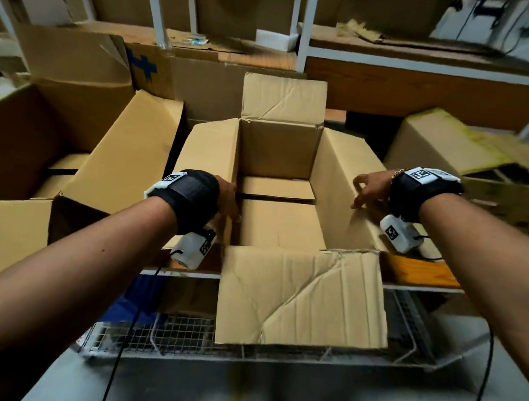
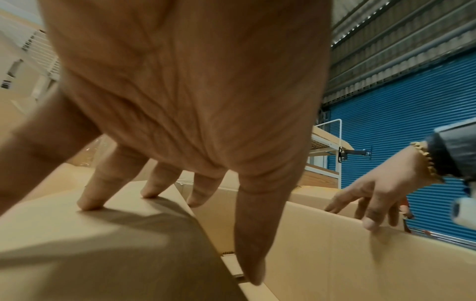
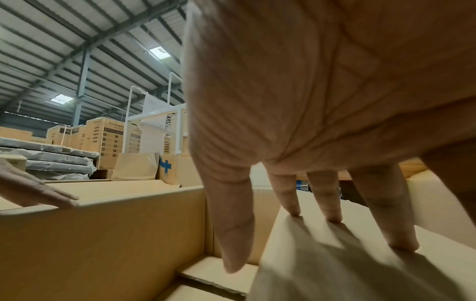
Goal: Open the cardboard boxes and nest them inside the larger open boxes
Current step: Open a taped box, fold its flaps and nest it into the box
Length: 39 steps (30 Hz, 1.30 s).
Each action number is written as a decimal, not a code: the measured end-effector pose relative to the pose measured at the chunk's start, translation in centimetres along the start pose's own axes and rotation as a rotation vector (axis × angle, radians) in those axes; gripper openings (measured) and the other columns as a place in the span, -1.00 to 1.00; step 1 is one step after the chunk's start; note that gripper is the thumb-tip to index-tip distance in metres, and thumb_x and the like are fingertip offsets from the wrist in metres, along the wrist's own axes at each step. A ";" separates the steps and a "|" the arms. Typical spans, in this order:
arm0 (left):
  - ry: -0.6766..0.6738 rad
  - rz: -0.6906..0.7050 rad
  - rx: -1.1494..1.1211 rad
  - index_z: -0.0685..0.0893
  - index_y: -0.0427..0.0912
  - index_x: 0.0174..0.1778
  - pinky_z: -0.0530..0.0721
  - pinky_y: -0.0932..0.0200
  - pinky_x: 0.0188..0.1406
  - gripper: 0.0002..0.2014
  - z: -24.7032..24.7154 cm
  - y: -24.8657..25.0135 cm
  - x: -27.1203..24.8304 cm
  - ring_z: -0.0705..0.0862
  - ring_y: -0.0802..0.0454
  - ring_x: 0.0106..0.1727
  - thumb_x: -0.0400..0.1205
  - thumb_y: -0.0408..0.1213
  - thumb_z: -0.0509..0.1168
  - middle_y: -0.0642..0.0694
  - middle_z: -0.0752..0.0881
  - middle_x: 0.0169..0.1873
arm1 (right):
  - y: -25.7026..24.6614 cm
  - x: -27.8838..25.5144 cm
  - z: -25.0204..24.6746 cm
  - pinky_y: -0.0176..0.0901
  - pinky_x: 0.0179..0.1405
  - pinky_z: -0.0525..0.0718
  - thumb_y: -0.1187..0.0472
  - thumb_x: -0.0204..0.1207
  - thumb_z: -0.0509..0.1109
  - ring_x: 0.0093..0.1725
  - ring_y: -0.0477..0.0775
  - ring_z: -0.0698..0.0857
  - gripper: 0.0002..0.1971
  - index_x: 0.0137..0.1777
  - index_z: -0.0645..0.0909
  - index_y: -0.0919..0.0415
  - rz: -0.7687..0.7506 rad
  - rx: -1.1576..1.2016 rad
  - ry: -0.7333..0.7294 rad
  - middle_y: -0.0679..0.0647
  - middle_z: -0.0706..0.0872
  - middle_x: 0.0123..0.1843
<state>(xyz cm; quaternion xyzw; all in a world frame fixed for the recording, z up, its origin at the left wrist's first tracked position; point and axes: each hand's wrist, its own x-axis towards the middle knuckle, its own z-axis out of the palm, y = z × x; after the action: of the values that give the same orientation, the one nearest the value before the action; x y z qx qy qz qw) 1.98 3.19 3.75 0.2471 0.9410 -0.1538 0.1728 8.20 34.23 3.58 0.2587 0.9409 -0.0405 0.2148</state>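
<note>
On the wooden bench top (image 1: pixel 419 271) before us, largest thing first:

Left box: a big brown cardboard box (image 1: pixel 18 136) stands open just left of the one we handle; its inside is partly visible.

Middle box: the tan cardboard box with four raised flaps (image 1: pixel 274 213) sits between our arms, bottom flaps closed with a gap, near flap (image 1: pixel 300 298) hanging over the bench edge.

Wire shelf: a white mesh rack (image 1: pixel 183 336) lies under the bench.

Left hand (image 1: pixel 228 197): our straight, spread fingers (image 2: pixel 90 195) press on the left side flap, thumb over its inner edge.

Right hand (image 1: pixel 370 189): our splayed fingertips (image 3: pixel 401 242) rest on the right side flap, gripping nothing.
</note>
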 end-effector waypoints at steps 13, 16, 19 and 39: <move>0.059 -0.116 -0.177 0.17 -0.04 0.68 0.54 -0.12 0.32 -0.21 3.8 1.4 -5.2 0.51 -0.28 0.44 0.59 0.16 0.31 -0.27 0.47 0.48 | 2.0 -8.0 6.1 -0.06 -0.03 0.54 -0.19 0.45 0.48 0.10 0.20 0.60 -0.43 0.35 0.48 0.09 -0.041 0.054 0.186 0.15 0.63 0.28; 0.117 -0.176 -0.220 0.18 -0.01 0.68 0.47 -0.23 0.44 -0.23 5.1 1.9 -6.2 0.40 -0.33 0.51 0.60 0.21 0.24 -0.27 0.35 0.54 | 2.4 -9.1 8.1 0.14 0.23 0.59 -0.23 0.42 0.44 0.35 0.28 0.51 -0.32 0.48 0.41 0.04 -0.003 0.035 0.306 0.19 0.47 0.42; 0.232 -0.258 -0.300 0.35 -0.04 0.56 0.45 -0.24 0.36 -0.32 6.3 2.1 -7.3 0.32 -0.30 0.51 0.59 0.25 0.21 -0.25 0.31 0.51 | 3.0 -10.5 9.7 0.15 0.18 0.59 -0.20 0.43 0.39 0.32 0.30 0.54 -0.39 0.42 0.43 0.03 0.008 0.065 0.435 0.18 0.55 0.35; 0.284 -0.016 -1.185 -0.13 0.11 0.72 0.31 -0.01 0.59 -0.28 12.7 2.2 -7.0 0.36 -0.15 0.61 0.71 0.24 0.02 -0.10 0.29 0.65 | 2.5 -12.0 15.4 0.01 0.58 0.21 -0.31 0.67 0.06 0.66 0.11 0.28 -0.28 0.75 0.02 -0.06 -0.305 1.034 0.226 0.00 0.23 0.72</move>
<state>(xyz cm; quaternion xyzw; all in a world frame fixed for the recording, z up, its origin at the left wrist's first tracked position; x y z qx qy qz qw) 12.02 -2.68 -5.24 0.1198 0.8821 0.4293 0.1526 24.68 27.82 -5.16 0.1939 0.8423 -0.5003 -0.0509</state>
